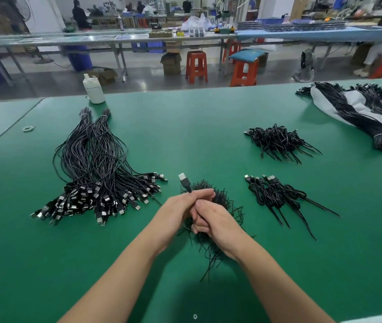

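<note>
My left hand (186, 201) grips a black USB cable (184, 182) whose silver plug sticks up above the fingers. My right hand (211, 221) meets it, fingers curled round the same cable's coiled part. Both hands hover over a heap of black twist ties (225, 199) on the green table (197, 127). Two big bundles of loose USB cables (96, 173) lie to the left, plugs toward me. To the right lie a small group of coiled, tied cables (276, 194) and a bigger pile (276, 141) behind it.
A white bottle (93, 88) stands at the table's far edge, with rubber bands (28, 128) to the far left. More cable bundles lie on a grey bag (358, 108) at far right. Orange stools (196, 66) and workbenches fill the background.
</note>
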A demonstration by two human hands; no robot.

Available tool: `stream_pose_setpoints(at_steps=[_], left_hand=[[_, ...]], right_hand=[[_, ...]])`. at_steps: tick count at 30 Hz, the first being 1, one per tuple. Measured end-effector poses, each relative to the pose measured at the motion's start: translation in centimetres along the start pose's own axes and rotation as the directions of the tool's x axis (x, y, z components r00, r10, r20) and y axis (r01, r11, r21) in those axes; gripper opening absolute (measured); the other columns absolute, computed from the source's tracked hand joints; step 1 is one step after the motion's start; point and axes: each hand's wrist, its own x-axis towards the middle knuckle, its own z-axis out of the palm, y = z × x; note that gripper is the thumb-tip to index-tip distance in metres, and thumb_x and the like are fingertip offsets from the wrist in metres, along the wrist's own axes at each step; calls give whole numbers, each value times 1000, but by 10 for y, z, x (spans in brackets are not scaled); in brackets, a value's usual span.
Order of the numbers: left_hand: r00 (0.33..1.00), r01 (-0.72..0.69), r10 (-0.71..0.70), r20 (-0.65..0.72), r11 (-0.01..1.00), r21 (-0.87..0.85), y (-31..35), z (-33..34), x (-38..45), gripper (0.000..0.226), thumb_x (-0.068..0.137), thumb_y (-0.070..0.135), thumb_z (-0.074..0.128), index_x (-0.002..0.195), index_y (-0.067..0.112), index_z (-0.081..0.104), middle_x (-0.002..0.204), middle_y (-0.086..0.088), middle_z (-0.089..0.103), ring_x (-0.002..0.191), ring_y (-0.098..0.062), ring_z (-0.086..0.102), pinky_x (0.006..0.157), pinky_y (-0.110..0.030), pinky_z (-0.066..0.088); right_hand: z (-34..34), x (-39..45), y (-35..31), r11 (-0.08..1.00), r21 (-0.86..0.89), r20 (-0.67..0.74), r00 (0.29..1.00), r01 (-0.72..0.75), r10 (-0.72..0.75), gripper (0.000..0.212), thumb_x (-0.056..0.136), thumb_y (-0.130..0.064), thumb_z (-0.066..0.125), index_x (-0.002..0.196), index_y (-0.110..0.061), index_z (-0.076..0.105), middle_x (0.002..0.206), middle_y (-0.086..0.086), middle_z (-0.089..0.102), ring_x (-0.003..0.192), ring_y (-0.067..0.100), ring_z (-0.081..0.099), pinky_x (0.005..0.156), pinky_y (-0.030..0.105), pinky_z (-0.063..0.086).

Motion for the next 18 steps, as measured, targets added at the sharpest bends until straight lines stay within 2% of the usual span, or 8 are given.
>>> stream_pose_setpoints(at_steps=[5, 8, 12, 14, 16, 17, 18], left_hand=[[999, 6, -11, 42, 992, 123, 5, -3, -3, 43, 100, 40, 35, 128, 30, 66, 129, 9, 67, 128, -8, 56, 114, -43, 37], [997, 2, -13, 81, 990, 139, 11, -3, -5, 45, 100, 37, 32, 130, 27, 64, 130, 9, 66, 123, -13, 59, 108, -45, 43], [995, -40, 16, 100, 968, 247, 17, -5, -4, 50, 96, 38, 33, 131, 21, 64, 125, 11, 69, 94, -7, 67, 89, -21, 48], [995, -59, 35, 97, 965, 254, 17, -8, -6, 50, 96, 36, 32, 127, 17, 66, 120, 2, 72, 87, -3, 67, 84, -16, 48], [993, -116, 115, 21, 966, 231, 18, -10, -5, 48, 99, 31, 30, 123, 14, 68, 118, -3, 73, 104, -5, 67, 97, -21, 48], [984, -164, 173, -49, 975, 150, 19, -12, -3, 48, 101, 26, 28, 121, 11, 68, 118, -4, 72, 114, -11, 65, 105, -27, 46], [970, -210, 207, -128, 978, -12, 22, -14, 0, 48, 102, 22, 26, 117, 6, 68, 118, -9, 72, 119, -20, 63, 107, -34, 45]], right_hand=[[0, -4, 1, 1000, 3, 35, 999, 2, -3, 34, 100, -34, 42, 72, -19, 55, 56, -2, 27, 54, 17, 24, 64, 30, 42], [1, -7, -2, 1000, -5, 49, 999, -2, 2, 35, 101, -34, 42, 74, -16, 55, 54, -5, 28, 54, 18, 24, 64, 31, 43], [6, -10, -2, 1000, 2, 63, 998, -13, 13, 35, 100, -35, 42, 74, -14, 56, 52, -5, 29, 53, 17, 25, 62, 30, 43], [7, -10, -2, 1000, 19, 73, 997, -22, 20, 36, 99, -34, 43, 75, -15, 61, 52, -4, 32, 52, 16, 28, 62, 30, 43], [8, -10, 1, 999, 12, 99, 994, -39, 37, 38, 100, -33, 42, 77, -17, 66, 52, -4, 38, 50, 13, 32, 62, 30, 43], [9, -11, 3, 999, 8, 117, 992, -52, 50, 39, 100, -34, 41, 76, -18, 67, 53, -4, 38, 50, 13, 33, 63, 30, 43], [11, -11, 5, 998, 13, 128, 990, -64, 62, 39, 100, -35, 42, 74, -18, 64, 54, -3, 37, 51, 14, 31, 64, 29, 44]])
